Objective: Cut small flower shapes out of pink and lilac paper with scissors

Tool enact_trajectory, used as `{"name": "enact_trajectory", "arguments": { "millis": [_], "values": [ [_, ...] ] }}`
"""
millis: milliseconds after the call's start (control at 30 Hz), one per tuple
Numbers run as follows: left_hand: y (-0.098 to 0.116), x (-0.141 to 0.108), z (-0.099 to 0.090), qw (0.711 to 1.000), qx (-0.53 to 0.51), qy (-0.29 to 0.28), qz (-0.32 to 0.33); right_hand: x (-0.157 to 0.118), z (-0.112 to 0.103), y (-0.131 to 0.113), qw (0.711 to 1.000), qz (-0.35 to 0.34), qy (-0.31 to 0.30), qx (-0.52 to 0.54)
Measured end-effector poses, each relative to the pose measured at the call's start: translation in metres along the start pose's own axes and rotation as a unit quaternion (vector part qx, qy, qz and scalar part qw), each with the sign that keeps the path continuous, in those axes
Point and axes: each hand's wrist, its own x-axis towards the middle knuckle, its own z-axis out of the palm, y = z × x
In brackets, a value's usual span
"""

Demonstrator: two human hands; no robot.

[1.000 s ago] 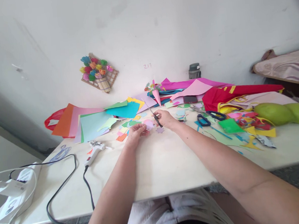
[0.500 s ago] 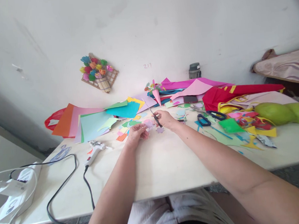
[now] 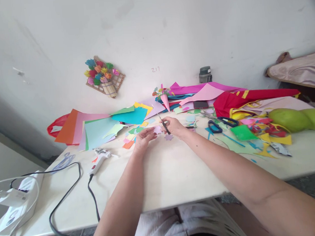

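Pinched in the fingers of my left hand (image 3: 145,140) is a small light purple paper flower (image 3: 158,130). My right hand (image 3: 174,126) is closed around a slim tool (image 3: 165,127) with a dark handle and a thin silvery tip that points up and away; its exact kind is unclear. The tool is close beside the held flower, and I cannot tell whether they touch. Just below my right fingers, another purple paper flower (image 3: 169,136) lies flat on the table. Small coloured paper cutouts (image 3: 129,139) are scattered left of my left hand.
A white glue gun (image 3: 100,161) with a black cord lies left, near a power strip (image 3: 21,199). Coloured paper sheets (image 3: 98,132) line the back. Scissors (image 3: 221,123), paper scraps and green fruit (image 3: 290,119) are right. A pink paper cone (image 3: 165,102) with small flowers stands behind.
The purple flower in my left hand has turned and shows more of its face. The tool in my right hand has tilted, so its silvery part looks shorter.
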Motion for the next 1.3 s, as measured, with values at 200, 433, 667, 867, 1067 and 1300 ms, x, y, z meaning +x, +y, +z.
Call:
{"name": "enact_trajectory", "arguments": {
  "millis": [200, 433, 667, 867, 1067, 1300],
  "values": [
    [0.005, 0.0, 0.0, 0.998, -0.041, 0.024, -0.036, 0.001, 0.001, 0.0, 1.0, -0.005, -0.002, -0.004],
    [0.001, -0.004, -0.001, 0.998, 0.045, -0.032, -0.027, 0.001, 0.0, 0.002, 1.0, -0.007, -0.014, -0.015],
    [0.001, -0.003, -0.002, 0.999, 0.015, -0.031, -0.026, 0.001, -0.007, -0.005, 1.0, 0.002, 0.014, -0.014],
    [0.002, -0.004, -0.002, 0.999, 0.002, -0.036, -0.032, 0.001, -0.013, -0.009, 1.0, 0.011, 0.027, -0.01],
    [0.002, -0.006, -0.001, 0.998, 0.013, -0.056, -0.035, 0.002, -0.014, -0.002, 1.0, 0.001, -0.018, -0.018],
    [0.004, -0.003, 0.001, 0.997, -0.015, -0.041, -0.059, -0.001, -0.003, -0.002, 1.0, -0.004, -0.022, -0.01]
  ]
}}
